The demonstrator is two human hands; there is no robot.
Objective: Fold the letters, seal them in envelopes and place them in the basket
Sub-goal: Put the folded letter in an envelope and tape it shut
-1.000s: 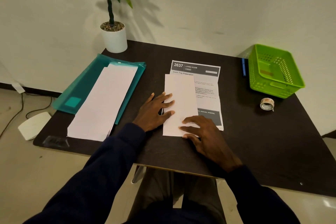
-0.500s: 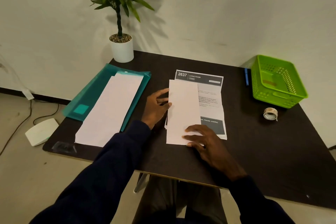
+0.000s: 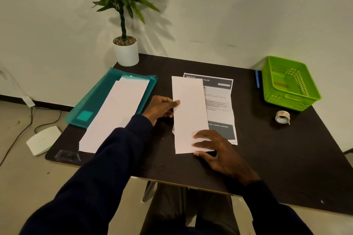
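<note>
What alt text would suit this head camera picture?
Two hands fold a white letter on a dark table: left hand grips its edge, right hand presses its lower end. A green basket sits far right.

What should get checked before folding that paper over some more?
1. Left hand has a grip on the folded letter at its left edge: ok.
2. Right hand pins the near end flat: ok.
3. Letter's edges lined up squarely: cannot tell.
4. Envelopes within reach, on the teal folder: ok.
5. Tape roll ready on the table: ok.
6. Green basket has room: ok.
</note>
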